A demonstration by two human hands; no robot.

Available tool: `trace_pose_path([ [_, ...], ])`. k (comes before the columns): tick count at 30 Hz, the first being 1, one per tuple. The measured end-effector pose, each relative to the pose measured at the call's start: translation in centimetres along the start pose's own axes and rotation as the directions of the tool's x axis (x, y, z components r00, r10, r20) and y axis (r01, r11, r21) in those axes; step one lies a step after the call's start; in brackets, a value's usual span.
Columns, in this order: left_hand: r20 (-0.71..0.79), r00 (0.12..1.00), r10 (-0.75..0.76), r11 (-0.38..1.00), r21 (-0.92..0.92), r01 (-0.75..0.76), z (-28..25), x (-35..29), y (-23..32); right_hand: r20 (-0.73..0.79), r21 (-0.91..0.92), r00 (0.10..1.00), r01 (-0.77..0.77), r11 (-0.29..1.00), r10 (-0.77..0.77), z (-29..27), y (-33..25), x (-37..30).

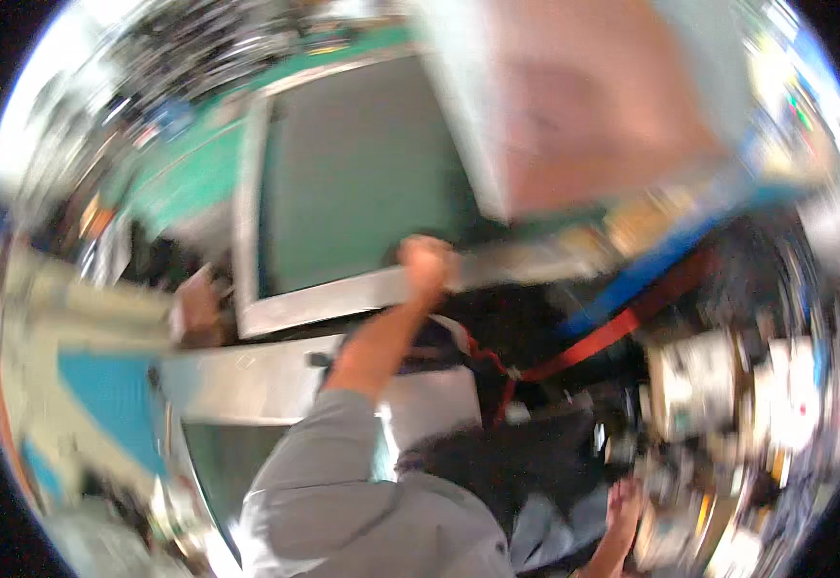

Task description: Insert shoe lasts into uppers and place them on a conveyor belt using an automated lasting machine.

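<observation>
My left arm in a grey sleeve reaches forward to a pale-framed panel [362, 164] with a dark green, flat middle. At the near rail of that frame, my left hand [427, 267] looks closed, its fingers curled. A dark patch shows beside the fingers, but blur hides what they hold, if anything. Low on the right, away from the frame, is my right hand [622, 506]. Its fingers are smeared by motion, so their pose is unclear. Right of the panel stands a large brownish-pink sheet or box side [603, 106], also blurred.
A blue bar [656, 255] and a red strap [598, 339] run along the right. Nearer me lies another pale-framed piece [237, 380]. Cluttered boxes [695, 385] fill the right side. Beyond the panel is a green surface [184, 188] and a heap of blurred items.
</observation>
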State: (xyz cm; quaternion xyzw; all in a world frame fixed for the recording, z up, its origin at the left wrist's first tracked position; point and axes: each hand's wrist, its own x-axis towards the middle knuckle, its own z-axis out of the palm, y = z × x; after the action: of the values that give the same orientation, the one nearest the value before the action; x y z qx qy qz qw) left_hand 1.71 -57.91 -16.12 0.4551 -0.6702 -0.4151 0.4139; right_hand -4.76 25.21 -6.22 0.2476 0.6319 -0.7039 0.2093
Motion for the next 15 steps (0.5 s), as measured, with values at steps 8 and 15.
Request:
trace_pose_path([
  [8, 0.275, 0.955, 0.108, 0.937, 0.292, -0.19, -3.5, 6.4, 0.7, -0.106, 0.56, 0.984, 0.179, 0.809, -0.144, 15.4, -5.6, -13.3],
  [15, 0.834, 0.421, 0.358, 0.901, -0.19, -0.389, 13.5, -14.1, 13.2, -0.134, 0.772, 0.904, 0.352, 0.529, -0.406, 11.7, -4.7, -22.4],
])
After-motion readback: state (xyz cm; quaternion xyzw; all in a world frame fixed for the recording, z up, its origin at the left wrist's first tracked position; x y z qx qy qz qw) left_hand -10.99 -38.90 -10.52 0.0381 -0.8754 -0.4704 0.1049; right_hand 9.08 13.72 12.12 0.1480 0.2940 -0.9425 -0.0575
